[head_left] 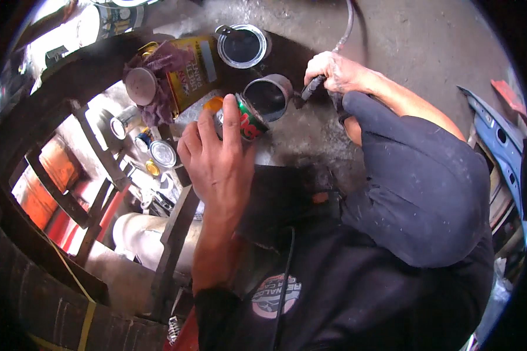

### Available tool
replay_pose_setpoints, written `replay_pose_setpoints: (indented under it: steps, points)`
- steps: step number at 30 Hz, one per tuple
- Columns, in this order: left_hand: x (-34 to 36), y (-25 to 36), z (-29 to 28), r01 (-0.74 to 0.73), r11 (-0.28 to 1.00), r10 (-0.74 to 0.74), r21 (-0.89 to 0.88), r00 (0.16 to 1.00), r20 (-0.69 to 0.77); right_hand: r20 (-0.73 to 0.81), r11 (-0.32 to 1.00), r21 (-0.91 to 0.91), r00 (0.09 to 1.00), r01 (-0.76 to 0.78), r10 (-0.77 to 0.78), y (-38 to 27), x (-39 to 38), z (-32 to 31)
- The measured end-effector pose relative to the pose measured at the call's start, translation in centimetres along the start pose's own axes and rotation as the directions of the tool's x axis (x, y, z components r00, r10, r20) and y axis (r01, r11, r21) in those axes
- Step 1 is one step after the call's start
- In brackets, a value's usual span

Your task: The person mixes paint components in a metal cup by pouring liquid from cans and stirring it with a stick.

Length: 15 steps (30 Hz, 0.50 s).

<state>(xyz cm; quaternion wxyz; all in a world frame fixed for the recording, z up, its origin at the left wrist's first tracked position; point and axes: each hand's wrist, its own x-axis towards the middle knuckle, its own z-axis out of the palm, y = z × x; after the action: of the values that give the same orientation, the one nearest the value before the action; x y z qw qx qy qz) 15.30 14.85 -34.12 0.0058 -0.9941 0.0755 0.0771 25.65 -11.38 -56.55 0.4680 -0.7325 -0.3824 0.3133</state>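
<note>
1. A small tin can (245, 120), green and red on its wall with an orange end, lay tipped in the left hand (214, 161). Its long axis ran from the orange end at upper left down to the lower right, and its right end pointed toward a dark metal cup.
2. The left hand was clamped on the can, fingers wrapped over its top and the thumb pressed along its near side. The can sat above the middle of the view, just over the person's dark-clothed lap.
3. The dark metal cup (267, 95) stood just beside the can, tilted so that its open mouth faced the camera and showed a black inside. Whether can and cup touched could not be told.
4. The right hand (334, 73) was closed on a dark handle (311, 88) that reached down-left to the cup's side.
5. Behind the cup a round open tin (242, 45) with a pale rim and black contents stood on the grey concrete floor (416, 41).
6. To the left lay a yellow rectangular can (196, 70) with a purple rag (161, 88) draped over it, and a few small round tins (162, 153) sat below that.
</note>
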Motion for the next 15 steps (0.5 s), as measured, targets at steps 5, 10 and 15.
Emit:
replay_pose_setpoints:
  steps: [5,10,15]
  points:
    - [0.18,-0.22,0.64,0.009,1.0,-0.01,0.015,0.997,0.083,-0.006,1.0,0.002,1.0,0.001,-0.001,-0.25,-0.09,0.19]
    - [0.2,-0.45,1.02,0.032,0.997,-0.027,-0.065,0.996,0.082,0.016,0.998,-0.058,1.0,-0.013,0.014,-0.09,-0.17,0.35]
    - [0.12,-0.48,0.86,0.162,0.969,-0.12,-0.187,0.968,0.218,0.029,0.998,-0.057,0.999,-0.013,0.015,0.38,-0.01,0.74]
